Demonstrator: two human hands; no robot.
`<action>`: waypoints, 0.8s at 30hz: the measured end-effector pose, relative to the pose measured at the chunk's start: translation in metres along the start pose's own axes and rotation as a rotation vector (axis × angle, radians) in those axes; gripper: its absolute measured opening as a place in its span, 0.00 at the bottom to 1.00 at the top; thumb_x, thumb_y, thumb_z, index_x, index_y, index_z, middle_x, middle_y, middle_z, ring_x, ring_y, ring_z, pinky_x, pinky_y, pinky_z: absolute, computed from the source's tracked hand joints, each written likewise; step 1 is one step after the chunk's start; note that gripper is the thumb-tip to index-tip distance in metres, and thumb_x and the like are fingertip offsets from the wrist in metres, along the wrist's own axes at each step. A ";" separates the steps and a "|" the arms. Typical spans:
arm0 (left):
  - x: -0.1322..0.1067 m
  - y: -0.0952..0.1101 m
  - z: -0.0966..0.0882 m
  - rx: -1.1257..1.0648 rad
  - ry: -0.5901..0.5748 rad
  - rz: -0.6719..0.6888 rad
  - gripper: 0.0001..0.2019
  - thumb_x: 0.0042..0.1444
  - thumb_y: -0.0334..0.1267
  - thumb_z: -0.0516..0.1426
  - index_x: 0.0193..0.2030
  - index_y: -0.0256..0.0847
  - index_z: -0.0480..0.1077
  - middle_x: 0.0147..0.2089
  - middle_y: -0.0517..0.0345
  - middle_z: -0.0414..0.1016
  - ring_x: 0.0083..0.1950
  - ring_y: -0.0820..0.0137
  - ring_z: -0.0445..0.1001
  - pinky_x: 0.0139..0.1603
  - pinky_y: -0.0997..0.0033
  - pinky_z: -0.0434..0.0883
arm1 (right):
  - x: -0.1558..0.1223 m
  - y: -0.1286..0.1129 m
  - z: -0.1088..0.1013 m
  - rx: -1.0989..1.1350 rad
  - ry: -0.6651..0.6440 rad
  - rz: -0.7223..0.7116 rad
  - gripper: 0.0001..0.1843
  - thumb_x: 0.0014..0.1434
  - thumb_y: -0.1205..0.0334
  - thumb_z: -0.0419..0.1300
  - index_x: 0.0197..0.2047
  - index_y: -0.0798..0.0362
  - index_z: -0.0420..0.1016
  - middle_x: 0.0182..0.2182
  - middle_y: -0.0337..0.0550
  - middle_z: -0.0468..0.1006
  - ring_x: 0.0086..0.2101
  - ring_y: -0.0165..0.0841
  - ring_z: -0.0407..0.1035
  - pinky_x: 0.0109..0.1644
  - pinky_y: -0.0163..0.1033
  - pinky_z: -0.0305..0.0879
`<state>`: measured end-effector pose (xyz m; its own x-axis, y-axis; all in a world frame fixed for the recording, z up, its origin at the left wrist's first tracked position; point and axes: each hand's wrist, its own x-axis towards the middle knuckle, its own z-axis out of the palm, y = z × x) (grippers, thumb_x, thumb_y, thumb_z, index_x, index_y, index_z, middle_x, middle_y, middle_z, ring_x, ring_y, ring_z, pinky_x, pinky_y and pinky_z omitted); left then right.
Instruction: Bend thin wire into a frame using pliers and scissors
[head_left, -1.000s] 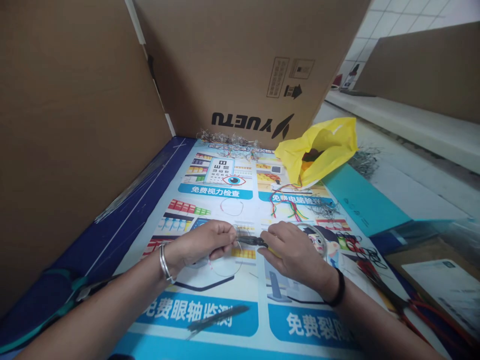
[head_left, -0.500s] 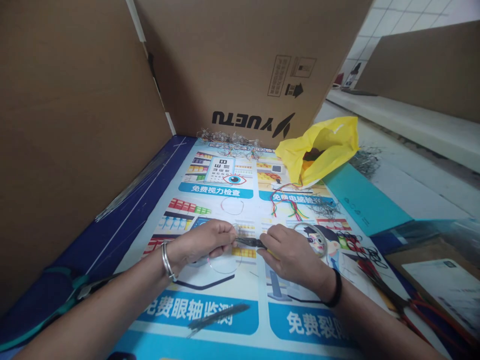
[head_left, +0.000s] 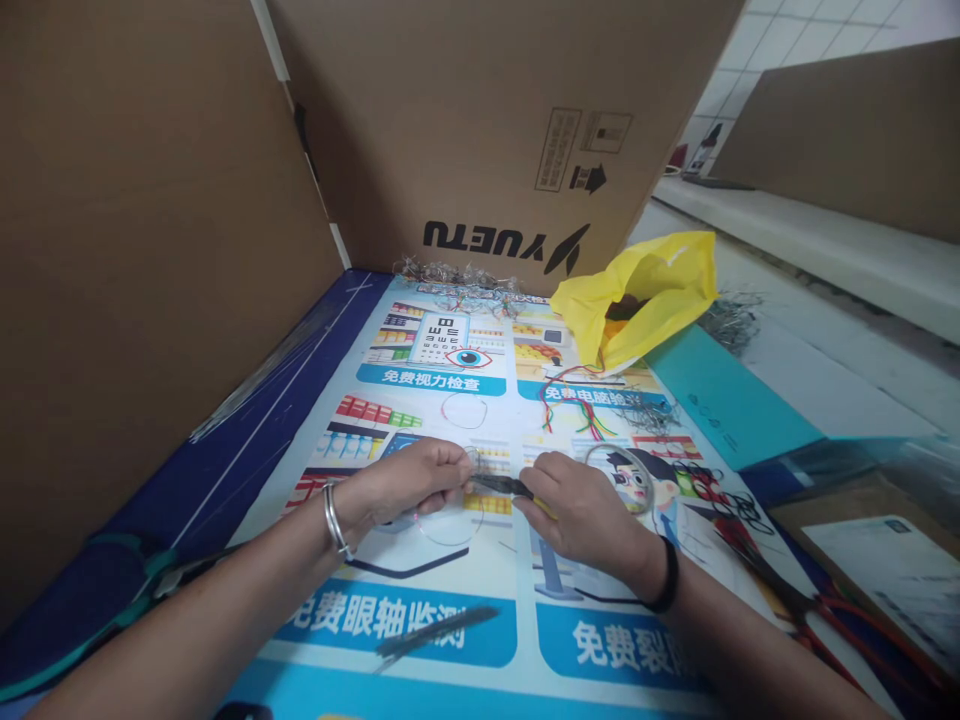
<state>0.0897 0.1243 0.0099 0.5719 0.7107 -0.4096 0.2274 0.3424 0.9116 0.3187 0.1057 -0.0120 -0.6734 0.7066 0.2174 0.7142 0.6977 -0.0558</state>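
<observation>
My left hand [head_left: 409, 487] is closed in a pinch on a thin wire loop [head_left: 450, 525] that hangs below its fingers over a printed poster mat [head_left: 420, 625]. A metal bangle sits on that wrist. My right hand [head_left: 581, 505] is closed around small dark pliers [head_left: 504, 485], whose tip meets the wire at my left fingertips. A black band circles the right wrist. Both hands hover just above the mat's middle.
Cardboard walls [head_left: 150, 220] stand left and behind. A yellow plastic bag [head_left: 637, 295] lies at the back right, with coloured wires [head_left: 581, 405] before it. A metal tool [head_left: 435, 632] lies near me; red-handled tools [head_left: 817, 610] lie right. Another wire loop [head_left: 463, 410] rests farther back.
Both hands stay nearly still. The pliers and the wire loop shift only slightly between the fingers.
</observation>
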 end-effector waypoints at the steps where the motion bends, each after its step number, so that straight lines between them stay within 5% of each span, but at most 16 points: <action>1: 0.000 0.000 0.000 -0.002 0.000 -0.002 0.13 0.55 0.43 0.53 0.25 0.37 0.63 0.15 0.69 0.57 0.13 0.82 0.49 0.12 0.82 0.46 | 0.000 0.000 0.000 0.008 0.006 0.001 0.09 0.60 0.58 0.49 0.33 0.53 0.66 0.30 0.43 0.68 0.32 0.33 0.61 0.32 0.36 0.54; 24: -0.004 0.005 0.007 0.090 0.094 0.053 0.13 0.55 0.44 0.51 0.25 0.39 0.59 0.17 0.69 0.56 0.15 0.81 0.51 0.17 0.79 0.48 | 0.000 0.002 0.006 0.285 0.059 0.034 0.11 0.62 0.58 0.47 0.33 0.53 0.65 0.28 0.42 0.67 0.30 0.30 0.62 0.33 0.34 0.57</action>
<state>0.0936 0.1186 0.0163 0.5098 0.7821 -0.3583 0.2714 0.2490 0.9297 0.3192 0.1079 -0.0178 -0.6315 0.7282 0.2665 0.6484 0.6844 -0.3335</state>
